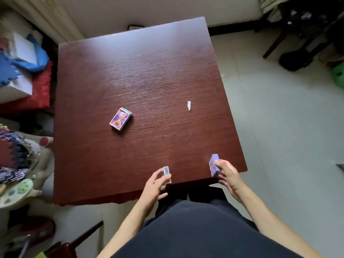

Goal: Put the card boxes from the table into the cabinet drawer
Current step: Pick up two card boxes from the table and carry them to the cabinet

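Both hands' grips closed: left hand round small card box, right hand round purple card box.

I see soft glare on the table at upper frame; corners dim, bent, slightly blurred.

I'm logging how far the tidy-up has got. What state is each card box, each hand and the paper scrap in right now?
Left hand: closed on a small card box, at the table's near edge.
Right hand: closed on a purple card box, held on end.
Colourful card box: lying flat on the table, shut, untouched.
Paper scrap: loose on the table.
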Demonstrator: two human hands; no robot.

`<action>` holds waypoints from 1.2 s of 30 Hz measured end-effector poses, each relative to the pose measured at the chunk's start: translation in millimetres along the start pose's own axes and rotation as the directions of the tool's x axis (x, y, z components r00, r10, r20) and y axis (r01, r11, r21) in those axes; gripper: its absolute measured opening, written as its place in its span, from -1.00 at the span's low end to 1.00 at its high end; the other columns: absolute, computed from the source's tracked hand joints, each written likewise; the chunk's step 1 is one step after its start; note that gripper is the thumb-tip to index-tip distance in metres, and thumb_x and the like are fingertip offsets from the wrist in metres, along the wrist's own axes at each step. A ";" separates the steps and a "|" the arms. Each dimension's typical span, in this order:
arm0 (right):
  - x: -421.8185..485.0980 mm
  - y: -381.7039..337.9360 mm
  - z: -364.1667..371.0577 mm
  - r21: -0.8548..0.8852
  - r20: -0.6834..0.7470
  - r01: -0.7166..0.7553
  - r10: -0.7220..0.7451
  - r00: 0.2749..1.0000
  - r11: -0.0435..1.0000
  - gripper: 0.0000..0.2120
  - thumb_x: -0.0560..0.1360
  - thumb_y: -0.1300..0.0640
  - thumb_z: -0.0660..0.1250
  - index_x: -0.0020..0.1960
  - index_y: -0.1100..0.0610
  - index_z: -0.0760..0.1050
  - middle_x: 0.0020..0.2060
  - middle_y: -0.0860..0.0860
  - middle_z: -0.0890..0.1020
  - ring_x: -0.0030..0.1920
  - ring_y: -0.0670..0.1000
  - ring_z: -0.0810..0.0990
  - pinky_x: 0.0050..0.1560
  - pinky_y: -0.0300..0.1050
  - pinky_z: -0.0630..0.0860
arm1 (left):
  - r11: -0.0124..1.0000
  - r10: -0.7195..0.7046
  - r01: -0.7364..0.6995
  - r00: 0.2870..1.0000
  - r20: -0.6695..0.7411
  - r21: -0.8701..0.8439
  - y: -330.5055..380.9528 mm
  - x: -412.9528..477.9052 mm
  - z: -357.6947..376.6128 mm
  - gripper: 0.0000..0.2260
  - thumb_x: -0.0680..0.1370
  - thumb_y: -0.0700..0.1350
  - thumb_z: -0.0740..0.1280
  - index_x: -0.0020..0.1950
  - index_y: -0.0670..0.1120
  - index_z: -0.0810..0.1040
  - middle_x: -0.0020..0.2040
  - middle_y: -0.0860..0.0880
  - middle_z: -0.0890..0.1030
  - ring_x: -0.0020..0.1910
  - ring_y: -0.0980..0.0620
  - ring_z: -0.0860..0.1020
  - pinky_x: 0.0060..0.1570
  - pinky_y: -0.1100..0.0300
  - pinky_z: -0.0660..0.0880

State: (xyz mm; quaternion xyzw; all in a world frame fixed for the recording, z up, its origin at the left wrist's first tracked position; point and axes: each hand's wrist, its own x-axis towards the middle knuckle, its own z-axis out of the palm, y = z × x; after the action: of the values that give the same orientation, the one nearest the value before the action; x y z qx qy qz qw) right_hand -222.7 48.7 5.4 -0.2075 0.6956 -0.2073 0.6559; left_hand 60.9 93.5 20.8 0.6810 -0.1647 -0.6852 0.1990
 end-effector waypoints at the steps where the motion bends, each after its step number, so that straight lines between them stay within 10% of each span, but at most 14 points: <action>1: -7.3 11.3 -6.1 0.055 -0.009 -0.022 0.023 1.000 0.998 -0.37 0.29 -0.25 0.42 0.25 0.08 0.54 -0.20 0.04 0.65 -0.26 0.01 0.58 -0.16 -0.09 0.45 | 0.998 -0.035 0.036 0.999 0.036 -0.045 -5.5 -2.5 -2.8 -0.45 0.34 0.20 0.47 0.32 0.27 0.48 0.14 0.08 0.67 0.09 0.07 0.66 0.04 0.08 0.57; 11: -86.6 102.6 -43.2 0.398 -0.229 -0.033 0.134 0.964 0.917 -0.60 0.40 -0.19 0.37 0.14 0.01 0.63 -0.11 0.01 0.69 -0.18 0.00 0.59 -0.16 -0.09 0.39 | 0.982 -0.065 0.014 0.961 0.269 0.187 -3.9 9.4 -0.7 -0.50 0.38 0.14 0.47 0.32 0.25 0.50 0.19 -0.03 0.67 0.17 -0.11 0.64 0.21 -0.02 0.53; 21: -156.9 231.2 -69.7 0.859 -0.370 0.184 0.330 0.869 0.478 -0.72 0.53 -0.10 0.36 0.11 0.06 0.60 -0.09 0.03 0.66 -0.28 -0.02 0.59 -0.23 -0.14 0.35 | 0.795 -0.201 -0.134 0.862 0.466 0.591 7.2 2.9 117.1 -0.56 0.34 0.20 0.43 0.15 0.04 0.61 0.06 -0.10 0.70 -0.01 -0.10 0.67 0.05 0.01 0.54; 36: -248.5 394.9 -174.6 0.894 -0.410 0.443 0.533 0.741 0.071 -0.65 0.52 -0.20 0.32 0.14 0.01 0.62 -0.02 0.04 0.72 -0.09 0.10 0.63 -0.20 -0.05 0.36 | 0.585 -0.279 -0.262 0.823 0.494 0.767 -106.9 -59.2 358.4 -0.72 0.51 0.08 0.39 0.13 -0.05 0.60 0.09 -0.17 0.67 -0.07 -0.10 0.67 -0.02 0.04 0.58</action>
State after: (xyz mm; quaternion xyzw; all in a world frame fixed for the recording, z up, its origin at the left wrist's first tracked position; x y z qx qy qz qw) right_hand -390.3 517.8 -1.2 0.4126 0.5451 -0.6571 0.3176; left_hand -302.6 199.3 25.6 0.4594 -0.5061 -0.7033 -0.1953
